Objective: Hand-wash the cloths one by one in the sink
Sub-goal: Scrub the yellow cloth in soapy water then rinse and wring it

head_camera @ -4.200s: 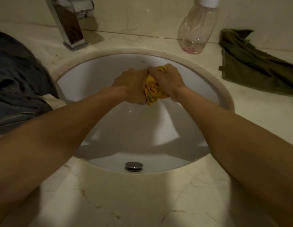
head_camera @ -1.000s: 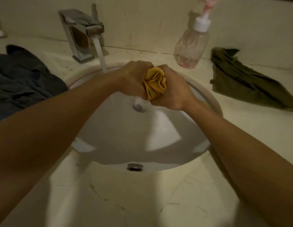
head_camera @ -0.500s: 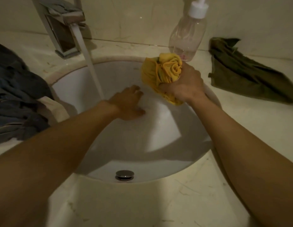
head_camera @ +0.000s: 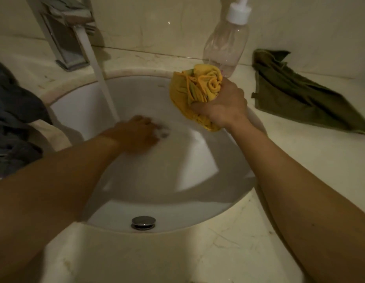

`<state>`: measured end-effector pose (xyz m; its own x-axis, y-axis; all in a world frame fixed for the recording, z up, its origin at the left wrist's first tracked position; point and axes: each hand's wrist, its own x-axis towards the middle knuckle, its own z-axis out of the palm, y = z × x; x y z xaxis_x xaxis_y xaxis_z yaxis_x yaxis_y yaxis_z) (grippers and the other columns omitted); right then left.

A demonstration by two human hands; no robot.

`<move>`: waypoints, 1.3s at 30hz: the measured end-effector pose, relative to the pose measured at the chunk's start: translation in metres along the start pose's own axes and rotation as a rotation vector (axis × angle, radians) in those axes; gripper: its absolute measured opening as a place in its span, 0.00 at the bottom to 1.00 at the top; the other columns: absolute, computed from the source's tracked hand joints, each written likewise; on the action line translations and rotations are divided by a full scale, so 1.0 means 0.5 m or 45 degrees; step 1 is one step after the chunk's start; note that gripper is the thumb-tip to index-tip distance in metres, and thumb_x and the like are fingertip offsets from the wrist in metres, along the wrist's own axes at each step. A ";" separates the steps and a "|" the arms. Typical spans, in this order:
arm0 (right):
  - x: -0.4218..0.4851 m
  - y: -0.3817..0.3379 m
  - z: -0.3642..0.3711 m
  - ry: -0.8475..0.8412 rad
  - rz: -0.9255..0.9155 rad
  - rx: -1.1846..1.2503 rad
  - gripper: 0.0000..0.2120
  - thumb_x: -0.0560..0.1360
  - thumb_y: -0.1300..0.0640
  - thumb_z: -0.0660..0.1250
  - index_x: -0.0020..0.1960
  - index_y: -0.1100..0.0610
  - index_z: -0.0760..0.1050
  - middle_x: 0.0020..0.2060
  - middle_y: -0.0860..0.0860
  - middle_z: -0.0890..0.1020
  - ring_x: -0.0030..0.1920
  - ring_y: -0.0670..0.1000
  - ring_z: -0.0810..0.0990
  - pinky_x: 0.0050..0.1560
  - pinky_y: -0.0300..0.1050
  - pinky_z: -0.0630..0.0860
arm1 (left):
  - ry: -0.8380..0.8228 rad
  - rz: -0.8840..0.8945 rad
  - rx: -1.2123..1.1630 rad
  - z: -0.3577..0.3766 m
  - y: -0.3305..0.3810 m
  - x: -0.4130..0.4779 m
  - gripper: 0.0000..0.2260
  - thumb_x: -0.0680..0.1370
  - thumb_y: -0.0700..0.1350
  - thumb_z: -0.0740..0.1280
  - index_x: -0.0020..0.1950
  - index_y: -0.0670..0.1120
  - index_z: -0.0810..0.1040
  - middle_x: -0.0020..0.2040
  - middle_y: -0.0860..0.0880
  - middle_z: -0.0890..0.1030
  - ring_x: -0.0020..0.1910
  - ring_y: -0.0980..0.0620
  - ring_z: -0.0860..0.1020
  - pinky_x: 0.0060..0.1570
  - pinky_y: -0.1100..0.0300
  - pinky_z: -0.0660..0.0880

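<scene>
**Inspector:** Report the position of the task item relative to the sink (head_camera: 177,176).

**Operator:** The yellow cloth (head_camera: 198,88) was bunched into a wad above the sink's far right rim. The right hand (head_camera: 224,108) gripped it from below, fingers and thumb curled tightly round its lower half. Its upper folds stood clear of the fist.

**Inspector:** State of the other hand?

**Operator:** The left hand (head_camera: 134,133) was inside the sink, back facing up, fingertips against the white basin wall. Motion blur covered the fingers, so their spread could not be determined. No item was visible in them.

**Inspector:** Contents of the sink?

**Operator:** A water stream (head_camera: 102,84) ran from the faucet (head_camera: 65,37), which stood behind the sink's far left rim. It landed just beside the left hand, and white splash showed at the fingertips. A metal drain fitting (head_camera: 143,222) sat at the sink's near wall.

**Inspector:** Other containers?

**Operator:** A clear pump bottle (head_camera: 228,43) stood behind the sink's far right rim, directly behind the yellow cloth. It held only a thin pink layer at the bottom.

**Inspector:** Remaining items?

**Operator:** A green cloth (head_camera: 300,94) lay on the countertop (head_camera: 198,258) right of the sink, apart from the rim. A pile of dark grey cloths (head_camera: 14,119) lay left of the sink, at its rim.
</scene>
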<state>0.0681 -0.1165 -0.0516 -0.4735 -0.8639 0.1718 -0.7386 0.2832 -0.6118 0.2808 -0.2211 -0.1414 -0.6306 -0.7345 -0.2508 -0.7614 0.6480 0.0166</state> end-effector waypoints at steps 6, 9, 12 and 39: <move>-0.001 -0.004 0.009 0.018 0.052 0.072 0.40 0.53 0.34 0.73 0.63 0.47 0.77 0.58 0.49 0.83 0.60 0.58 0.80 0.62 0.53 0.76 | 0.039 -0.333 0.218 -0.039 0.004 -0.012 0.14 0.79 0.49 0.65 0.62 0.45 0.77 0.61 0.43 0.77 0.61 0.41 0.77 0.56 0.50 0.74; 0.000 -0.006 0.009 0.019 0.063 0.095 0.41 0.52 0.34 0.73 0.63 0.47 0.78 0.58 0.49 0.83 0.59 0.57 0.80 0.62 0.53 0.76 | 0.093 -0.301 0.348 -0.029 0.046 -0.009 0.18 0.82 0.56 0.58 0.64 0.47 0.77 0.62 0.45 0.77 0.62 0.42 0.76 0.63 0.46 0.68; 0.002 -0.003 0.009 0.031 0.098 0.166 0.39 0.55 0.36 0.78 0.64 0.47 0.78 0.58 0.49 0.83 0.60 0.57 0.80 0.63 0.53 0.77 | 0.169 0.034 0.270 0.001 0.115 -0.004 0.30 0.81 0.65 0.50 0.76 0.48 0.63 0.76 0.44 0.64 0.75 0.43 0.63 0.71 0.37 0.56; 0.011 0.012 0.005 0.061 0.051 0.134 0.32 0.62 0.40 0.81 0.62 0.47 0.78 0.58 0.50 0.83 0.61 0.58 0.80 0.63 0.54 0.77 | 0.002 0.593 0.095 0.023 0.131 0.018 0.35 0.78 0.73 0.45 0.82 0.61 0.45 0.82 0.59 0.43 0.81 0.53 0.46 0.76 0.43 0.48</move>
<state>0.0621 -0.1207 -0.0562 -0.5257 -0.8312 0.1810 -0.6656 0.2693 -0.6960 0.2271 -0.1829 -0.1537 -0.9027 -0.3623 -0.2320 -0.3845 0.9213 0.0575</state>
